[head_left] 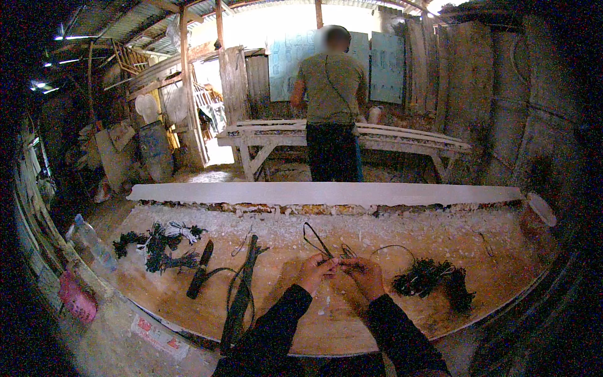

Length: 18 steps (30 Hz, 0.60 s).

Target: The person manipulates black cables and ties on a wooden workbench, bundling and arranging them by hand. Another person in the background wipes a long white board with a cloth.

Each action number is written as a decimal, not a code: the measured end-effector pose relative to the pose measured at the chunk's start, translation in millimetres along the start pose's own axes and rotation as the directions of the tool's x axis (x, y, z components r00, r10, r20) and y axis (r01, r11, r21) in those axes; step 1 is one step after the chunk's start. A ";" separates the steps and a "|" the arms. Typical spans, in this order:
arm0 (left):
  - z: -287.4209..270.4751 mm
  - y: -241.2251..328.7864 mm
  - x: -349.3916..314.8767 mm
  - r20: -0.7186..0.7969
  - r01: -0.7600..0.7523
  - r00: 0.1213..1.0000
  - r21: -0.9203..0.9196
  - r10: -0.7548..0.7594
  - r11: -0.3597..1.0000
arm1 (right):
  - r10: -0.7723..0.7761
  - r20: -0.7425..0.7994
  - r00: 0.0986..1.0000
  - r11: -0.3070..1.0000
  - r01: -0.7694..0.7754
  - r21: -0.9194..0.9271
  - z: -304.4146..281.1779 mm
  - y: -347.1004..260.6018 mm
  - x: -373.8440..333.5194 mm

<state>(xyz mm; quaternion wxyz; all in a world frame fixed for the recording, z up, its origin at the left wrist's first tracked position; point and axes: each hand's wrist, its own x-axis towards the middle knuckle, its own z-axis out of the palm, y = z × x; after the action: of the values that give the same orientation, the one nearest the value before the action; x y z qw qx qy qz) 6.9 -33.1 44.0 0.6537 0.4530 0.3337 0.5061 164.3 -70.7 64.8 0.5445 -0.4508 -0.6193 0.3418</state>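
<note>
Dark cord (319, 240), left hand (317, 271) pinching it, right hand (365, 275) likewise

Cord (321, 242) partly hidden by fingers (325, 268)

Where the cord runs between both hands, its ends are too small to tell. The dark sleeves (403, 333) are cut off below. A co-worker's (333, 88) head is blurred, feet hidden behind the white strip (326, 194).

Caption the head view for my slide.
Two bare hands hold a thin dark looped cord above a brown wooden tabletop.
</note>
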 end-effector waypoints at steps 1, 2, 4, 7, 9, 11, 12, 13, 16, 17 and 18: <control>0.1 0.0 -0.1 -0.003 -0.001 1.000 0.003 0.001 1.000 | 0.000 0.005 1.000 1.000 0.000 0.023 0.6 0.3 -0.2; -0.1 -0.5 0.3 -0.006 -0.002 1.000 0.007 0.002 1.000 | 0.000 0.009 1.000 0.999 0.000 0.047 1.1 0.7 -0.3; -1.1 -2.3 1.7 0.022 -0.025 0.999 0.005 0.025 1.000 | 0.006 0.004 1.000 1.000 -0.006 0.008 2.0 0.8 -0.7; -1.5 -5.3 3.2 0.041 -0.068 0.997 0.026 0.067 0.997 | -0.029 0.006 1.000 0.999 0.029 -0.029 2.7 -1.6 -1.6; -0.8 -6.5 3.4 0.033 -0.095 0.995 0.037 0.094 0.995 | -0.039 0.023 0.999 0.996 0.041 -0.074 3.2 -4.4 -1.7; 0.0 -6.7 3.2 0.010 -0.116 0.993 0.037 0.116 0.993 | -0.020 0.052 0.998 0.989 0.027 -0.146 3.2 -7.1 -1.3; -0.2 -6.3 3.5 0.024 -0.129 0.992 0.098 0.128 0.987 | -0.007 0.060 0.998 0.993 0.014 -0.119 2.9 -8.0 -1.4; -0.8 -5.7 3.9 0.039 -0.143 0.990 0.158 0.138 0.977 | 0.005 0.068 0.998 0.996 0.002 -0.093 3.2 -8.5 -1.9; -3.6 -5.7 5.3 0.107 -0.182 0.979 0.094 0.171 0.979 | -0.034 0.125 0.992 0.993 0.048 -0.110 5.1 -6.0 -2.7; -4.4 -6.4 5.8 0.132 -0.192 0.974 0.030 0.186 0.981 | -0.059 0.151 0.987 0.988 0.079 -0.130 5.4 -4.1 -2.7; -4.9 -7.7 5.8 0.118 -0.178 0.977 0.008 0.176 0.984 | 0.042 0.135 0.990 0.996 -0.052 0.070 7.9 -1.6 -4.1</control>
<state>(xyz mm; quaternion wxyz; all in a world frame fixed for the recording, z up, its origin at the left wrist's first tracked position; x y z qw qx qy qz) 6.7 -26.8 35.1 0.6203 0.5158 0.2578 0.5317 156.2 -74.6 63.4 0.5098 -0.4210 -0.6307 0.4063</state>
